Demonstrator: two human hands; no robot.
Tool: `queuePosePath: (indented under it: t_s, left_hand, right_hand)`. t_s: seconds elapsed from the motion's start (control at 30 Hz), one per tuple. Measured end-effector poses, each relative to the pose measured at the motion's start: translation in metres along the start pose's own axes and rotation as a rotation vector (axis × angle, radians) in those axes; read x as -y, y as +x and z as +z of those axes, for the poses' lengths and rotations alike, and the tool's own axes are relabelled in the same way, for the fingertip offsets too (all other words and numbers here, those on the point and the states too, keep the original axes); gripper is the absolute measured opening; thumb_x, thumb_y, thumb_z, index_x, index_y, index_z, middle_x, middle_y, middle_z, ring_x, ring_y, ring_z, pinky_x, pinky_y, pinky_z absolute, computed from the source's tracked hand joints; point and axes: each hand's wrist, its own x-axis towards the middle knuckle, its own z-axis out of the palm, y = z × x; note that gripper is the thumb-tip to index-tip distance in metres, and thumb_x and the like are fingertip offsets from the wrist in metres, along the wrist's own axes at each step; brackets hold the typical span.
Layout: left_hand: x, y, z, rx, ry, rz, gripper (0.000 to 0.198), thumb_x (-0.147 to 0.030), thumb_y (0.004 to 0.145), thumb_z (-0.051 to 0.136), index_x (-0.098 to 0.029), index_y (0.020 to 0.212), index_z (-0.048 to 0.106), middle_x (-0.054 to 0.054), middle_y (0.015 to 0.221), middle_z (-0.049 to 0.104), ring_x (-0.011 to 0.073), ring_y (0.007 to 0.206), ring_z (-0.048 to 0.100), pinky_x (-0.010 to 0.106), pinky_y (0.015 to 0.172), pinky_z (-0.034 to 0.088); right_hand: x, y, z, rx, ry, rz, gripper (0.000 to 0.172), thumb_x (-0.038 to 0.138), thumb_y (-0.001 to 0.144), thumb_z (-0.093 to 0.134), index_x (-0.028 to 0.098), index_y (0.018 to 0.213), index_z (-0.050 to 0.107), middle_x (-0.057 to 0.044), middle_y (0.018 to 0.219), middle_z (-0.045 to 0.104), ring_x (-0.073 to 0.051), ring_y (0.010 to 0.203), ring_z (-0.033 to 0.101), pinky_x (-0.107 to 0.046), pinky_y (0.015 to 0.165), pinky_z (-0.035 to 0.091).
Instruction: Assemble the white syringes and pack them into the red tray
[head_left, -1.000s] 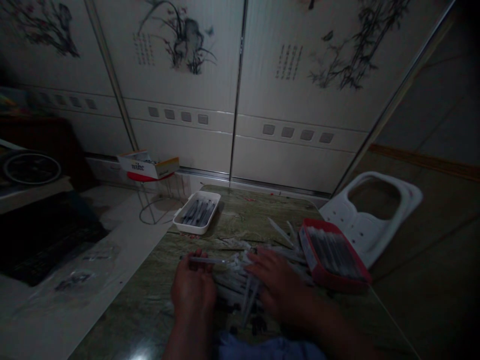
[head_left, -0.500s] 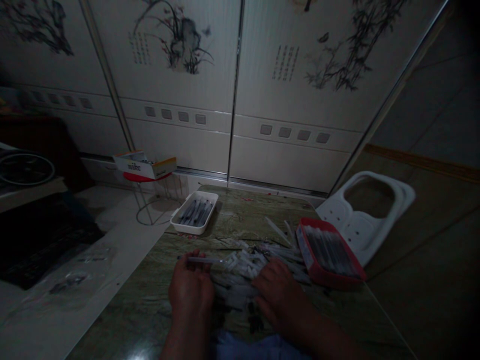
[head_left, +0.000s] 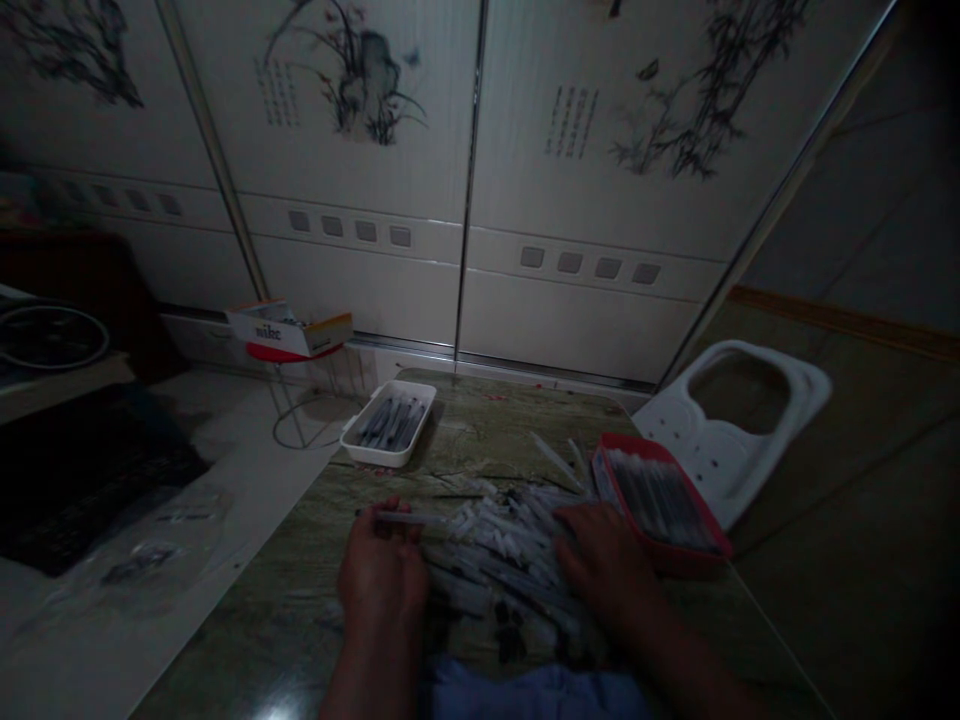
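My left hand [head_left: 384,572] is closed with its palm turned up, holding a thin clear pen [head_left: 409,518] with a dark end that points left. The pen lies across the fingers, its other end toward the pile. My right hand [head_left: 609,560] rests palm down at the right side of the pile of clear pen parts [head_left: 501,530], fingers apart and touching it. Its fingertips are partly hidden and dim. Short whitish pieces lie on top of the pile, with longer barrels below and around them. Small black pieces [head_left: 511,632] lie nearest my body.
A red box [head_left: 611,495] full of pens stands at the right edge of the table [head_left: 300,560]. The white tray [head_left: 386,457] at the back left also holds pens. Beyond are a white chair [head_left: 795,400] and a red stool [head_left: 274,354] bearing an open carton [head_left: 259,328].
My right hand has moved right across the pile toward the red box, uncovering more pen parts in the middle. My left hand and its pen have stayed in place.
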Motion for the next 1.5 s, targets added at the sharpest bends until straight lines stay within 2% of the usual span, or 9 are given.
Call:
queuePosePath:
  t_s: [0.4,0.5,0.63,0.77,0.87,0.97,1.03,1.2,1.5]
  left_hand:
    - [0.000,-0.002,0.000,0.011,0.005,0.006,0.013,-0.018,0.089,0.053,-0.019,0.076,0.056,0.000,0.083,0.062,0.0122,0.074,0.061,0.025,0.063,0.044]
    - [0.002,-0.001,0.000,0.012,0.001,0.008,0.013,-0.018,0.089,0.053,-0.019,0.077,0.057,-0.001,0.084,0.061,0.0116,0.074,0.060,0.025,0.064,0.044]
    - [0.002,0.002,-0.002,0.019,0.002,0.005,0.012,-0.019,0.089,0.054,-0.019,0.078,0.058,0.000,0.086,0.062,0.0117,0.075,0.060,0.026,0.064,0.044]
    - [0.002,0.003,-0.003,0.023,0.006,0.008,0.011,-0.018,0.088,0.055,-0.019,0.077,0.058,0.000,0.085,0.062,0.0116,0.074,0.060,0.025,0.064,0.044]
    - [0.002,0.004,-0.002,0.016,0.008,0.013,0.013,-0.017,0.089,0.053,-0.019,0.077,0.057,0.000,0.086,0.062,0.0120,0.076,0.061,0.025,0.065,0.044]
    - [0.003,0.004,-0.002,0.018,0.013,0.014,0.011,-0.016,0.089,0.053,-0.019,0.079,0.057,0.000,0.086,0.063,0.0120,0.076,0.061,0.025,0.064,0.043]
    - [0.004,0.004,-0.003,0.024,0.017,0.014,0.010,-0.016,0.088,0.054,-0.019,0.079,0.058,0.000,0.085,0.062,0.0117,0.075,0.061,0.024,0.063,0.043]
    - [0.006,0.005,-0.004,0.041,0.018,0.034,0.010,-0.018,0.088,0.054,-0.019,0.079,0.058,0.000,0.084,0.062,0.0122,0.075,0.062,0.025,0.064,0.044]
    - [0.012,-0.001,-0.002,0.073,0.053,0.104,0.009,-0.016,0.086,0.056,-0.019,0.079,0.060,0.000,0.085,0.063,0.0121,0.077,0.062,0.024,0.066,0.046]
  right_hand:
    - [0.017,0.003,-0.007,0.016,0.066,-0.054,0.020,0.016,0.092,0.056,0.023,0.105,0.070,-0.007,0.103,0.068,-0.026,0.100,0.057,-0.041,0.091,0.043]
    - [0.032,0.006,-0.009,0.079,0.020,-0.074,0.018,0.015,0.091,0.058,0.022,0.101,0.070,-0.008,0.099,0.067,-0.026,0.098,0.056,-0.041,0.090,0.042]
    - [0.054,0.009,-0.007,0.179,-0.061,-0.109,0.022,0.017,0.090,0.060,0.024,0.107,0.070,-0.008,0.102,0.066,-0.027,0.101,0.055,-0.042,0.090,0.041]
    - [0.065,0.001,-0.005,0.210,-0.015,-0.127,0.025,0.014,0.088,0.060,0.026,0.108,0.070,-0.006,0.101,0.066,-0.026,0.101,0.056,-0.040,0.090,0.041]
    - [0.059,-0.010,-0.004,0.218,0.104,-0.140,0.029,0.010,0.086,0.059,0.026,0.107,0.070,-0.004,0.100,0.067,-0.024,0.100,0.057,-0.038,0.091,0.042]
    - [0.044,-0.018,-0.007,0.163,0.193,-0.107,0.030,0.008,0.087,0.054,0.024,0.107,0.070,-0.005,0.101,0.067,-0.023,0.099,0.058,-0.037,0.089,0.043]
    - [0.032,-0.021,-0.011,0.117,0.210,-0.055,0.028,0.009,0.089,0.051,0.021,0.106,0.070,-0.007,0.101,0.068,-0.024,0.099,0.058,-0.038,0.088,0.044]
    - [0.010,-0.028,-0.022,0.169,0.228,0.084,0.018,0.018,0.092,0.052,0.021,0.098,0.069,-0.006,0.095,0.068,-0.024,0.093,0.061,-0.036,0.082,0.044]
    - [0.022,-0.032,-0.035,0.276,0.268,0.169,0.009,0.021,0.086,0.057,0.023,0.087,0.066,-0.001,0.089,0.066,-0.020,0.083,0.062,-0.030,0.072,0.041]
